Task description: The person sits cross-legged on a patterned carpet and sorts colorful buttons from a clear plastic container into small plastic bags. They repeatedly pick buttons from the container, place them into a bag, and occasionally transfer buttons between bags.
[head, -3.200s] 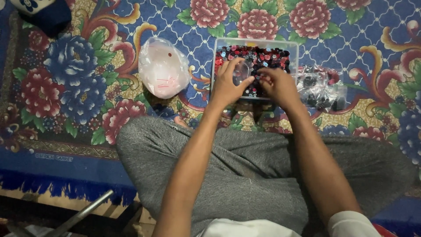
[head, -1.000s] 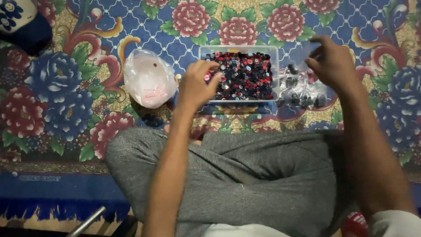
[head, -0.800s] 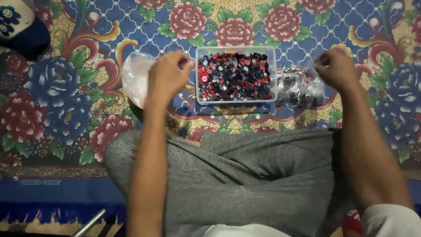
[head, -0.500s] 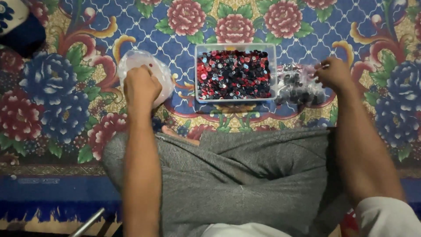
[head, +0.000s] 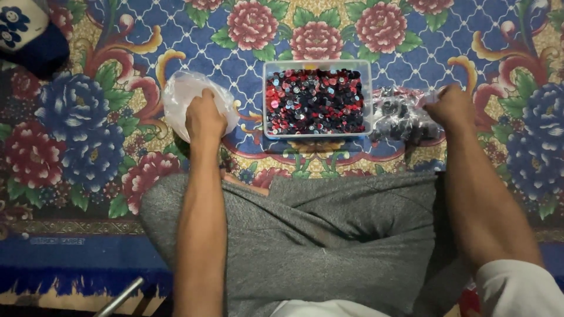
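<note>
A clear rectangular plastic box (head: 367, 94) full of small red and black round pieces sits on the carpet in front of my crossed legs. My left hand (head: 204, 117) rests, fingers curled, in the mouth of a clear plastic bag (head: 179, 97) left of the box. My right hand (head: 451, 107) is closed at the right end of a clear bag of dark pieces (head: 402, 114), which lies right of the box. Whether either hand holds a piece is hidden.
A floral carpet (head: 88, 147) in blue, red and yellow covers the floor. A dark blue and white cap (head: 32, 32) lies at the top left corner. A metal bar (head: 120, 296) shows at the bottom left. My grey-clad legs (head: 329, 235) fill the lower middle.
Both hands left the box of pieces. My left hand moved left to the clear bag, and my right hand moved right and down to the bag of dark pieces.
</note>
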